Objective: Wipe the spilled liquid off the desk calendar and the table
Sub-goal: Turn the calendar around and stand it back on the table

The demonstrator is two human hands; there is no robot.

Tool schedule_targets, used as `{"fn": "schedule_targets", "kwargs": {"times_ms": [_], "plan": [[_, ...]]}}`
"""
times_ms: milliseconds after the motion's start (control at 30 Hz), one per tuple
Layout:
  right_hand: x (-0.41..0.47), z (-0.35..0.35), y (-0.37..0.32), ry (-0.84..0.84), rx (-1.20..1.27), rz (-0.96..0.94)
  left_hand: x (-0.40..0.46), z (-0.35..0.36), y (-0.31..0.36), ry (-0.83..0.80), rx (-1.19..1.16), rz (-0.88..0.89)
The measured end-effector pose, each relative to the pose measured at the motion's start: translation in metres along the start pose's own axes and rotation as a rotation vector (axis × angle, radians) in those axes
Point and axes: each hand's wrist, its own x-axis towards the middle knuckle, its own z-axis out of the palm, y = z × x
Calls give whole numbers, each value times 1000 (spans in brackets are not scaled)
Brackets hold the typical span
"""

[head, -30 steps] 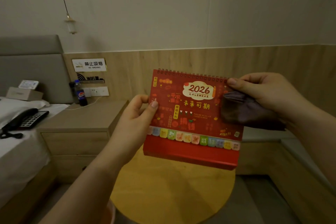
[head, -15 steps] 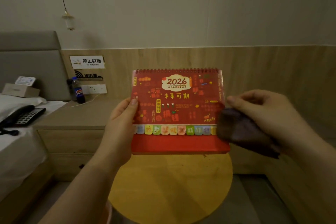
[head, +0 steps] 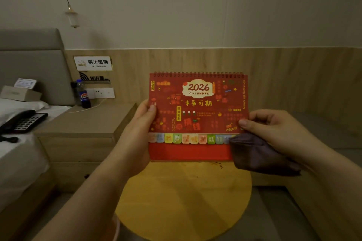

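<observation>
A red 2026 desk calendar [head: 197, 115] with spiral binding on top is held upright in the air above a round yellow table [head: 182, 201]. My left hand [head: 137, 133] grips its left edge, thumb on the front. My right hand [head: 274, 131] holds a dark purple cloth [head: 254, 154] against the calendar's lower right corner. Small dark specks of liquid [head: 220, 165] lie on the table just under the calendar's bottom edge.
A wooden nightstand [head: 84, 123] stands at the left with a cola bottle [head: 83, 94] by the wall sockets. A bed with a black telephone [head: 21, 121] is at the far left. A wood-panelled wall runs behind, and a wooden bench [head: 323, 201] is at the right.
The calendar has levelled out and shifted right and lower in view. My right hand with the cloth slid from the upper right of the calendar down to its lower right corner.
</observation>
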Motion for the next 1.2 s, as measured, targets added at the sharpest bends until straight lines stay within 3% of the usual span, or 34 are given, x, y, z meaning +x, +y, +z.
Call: {"fn": "schedule_targets", "kwargs": {"times_ms": [233, 533, 967, 1200], "plan": [[38, -28, 18, -6, -53, 13, 48, 12, -28, -1, 77, 36], [155, -80, 80, 105, -450, 36, 180, 30, -100, -77, 156, -111], [233, -49, 251, 191, -372, 140, 272, -4, -246, 39, 276, -241], [235, -33, 282, 196, -319, 153, 273, -26, -279, 42, 266, -283]]}}
